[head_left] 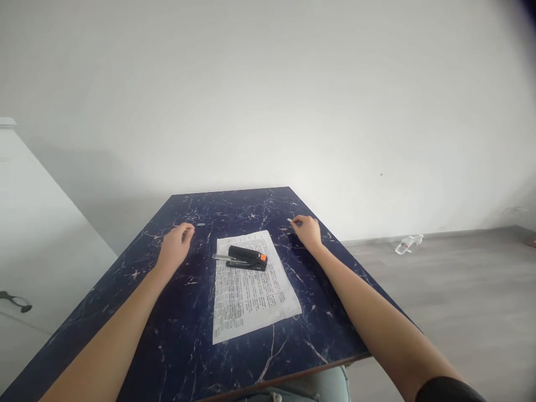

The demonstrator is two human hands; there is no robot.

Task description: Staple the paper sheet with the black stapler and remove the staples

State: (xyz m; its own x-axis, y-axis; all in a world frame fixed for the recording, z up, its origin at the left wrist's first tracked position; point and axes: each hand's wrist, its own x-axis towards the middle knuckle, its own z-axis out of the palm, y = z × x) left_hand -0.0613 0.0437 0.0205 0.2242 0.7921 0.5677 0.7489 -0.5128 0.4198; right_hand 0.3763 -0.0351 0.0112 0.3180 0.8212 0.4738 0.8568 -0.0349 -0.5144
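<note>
A printed sheet of paper [249, 290] lies on the dark blue marbled table [184, 346]. A black stapler with an orange tip [247, 258] rests on the sheet's far end. My left hand [175, 245] lies on the table left of the sheet, fingers curled under, near a small pale bit [201, 225] on the tabletop. My right hand [307, 230] rests to the right of the sheet with its fingers pinched on a small white thing I cannot name.
A white wall rises behind the table. White furniture [33, 234] with a dark handle stands at the left. On the grey floor at the right lies a clear plastic bottle [408, 243] by the baseboard.
</note>
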